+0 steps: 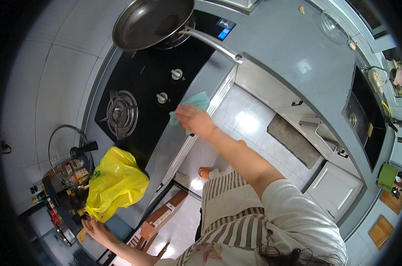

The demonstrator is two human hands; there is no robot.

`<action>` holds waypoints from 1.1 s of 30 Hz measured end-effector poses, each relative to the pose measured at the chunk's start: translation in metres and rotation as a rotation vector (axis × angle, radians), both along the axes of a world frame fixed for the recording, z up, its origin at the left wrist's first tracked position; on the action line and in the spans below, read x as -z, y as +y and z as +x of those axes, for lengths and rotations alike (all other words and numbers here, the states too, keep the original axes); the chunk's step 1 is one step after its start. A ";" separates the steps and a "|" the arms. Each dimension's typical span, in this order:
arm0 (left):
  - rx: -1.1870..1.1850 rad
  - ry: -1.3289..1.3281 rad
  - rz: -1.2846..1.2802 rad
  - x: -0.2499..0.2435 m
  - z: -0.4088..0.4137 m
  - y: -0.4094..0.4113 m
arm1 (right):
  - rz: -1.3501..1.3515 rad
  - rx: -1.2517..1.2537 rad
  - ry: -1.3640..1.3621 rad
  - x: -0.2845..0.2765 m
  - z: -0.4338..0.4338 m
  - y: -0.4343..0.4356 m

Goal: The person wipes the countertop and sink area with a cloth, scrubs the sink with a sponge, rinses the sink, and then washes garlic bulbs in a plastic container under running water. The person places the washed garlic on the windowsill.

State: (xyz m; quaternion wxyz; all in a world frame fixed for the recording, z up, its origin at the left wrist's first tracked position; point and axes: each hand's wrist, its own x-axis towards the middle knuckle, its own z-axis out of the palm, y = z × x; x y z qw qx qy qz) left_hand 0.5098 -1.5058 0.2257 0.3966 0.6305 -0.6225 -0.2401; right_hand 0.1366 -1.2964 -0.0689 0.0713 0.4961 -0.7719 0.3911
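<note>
My right hand [196, 119] presses a teal cloth [199, 99] against the grey counter edge in front of the black gas hob [147, 109]. My left hand [96, 229] is at the lower left, fingers apart, close to the lower end of a crumpled yellow plastic bag [117, 183]. Whether its fingertips touch the bag is unclear. Beside that hand a light wooden piece [82, 236] shows in part. Two control knobs [176, 74] and a bare burner [122, 114] are on the hob. A dark frying pan [151, 23] rests over the other burner.
The pan's metal handle [217, 45] reaches past the counter's front edge. A glass lid [71, 156] with a black knob leans by several bottles [78, 193]. Rightward are a glass bowl [334, 26], a dark sink [364, 116] and a green container [386, 176]. A floor mat [292, 139] lies below.
</note>
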 end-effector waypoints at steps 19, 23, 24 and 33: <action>1.555 -0.405 -0.539 0.096 -0.350 0.244 | 0.282 0.861 0.017 0.010 -0.247 0.121; 1.733 -0.272 -0.506 0.098 -0.403 0.251 | 0.404 0.993 -0.067 -0.003 -0.213 0.216; 1.766 -0.239 -0.496 0.098 -0.415 0.254 | 0.424 1.028 -0.059 0.000 -0.203 0.254; 2.102 -0.123 -0.331 0.100 -0.488 0.262 | 0.360 1.895 -0.276 0.010 -0.125 0.611</action>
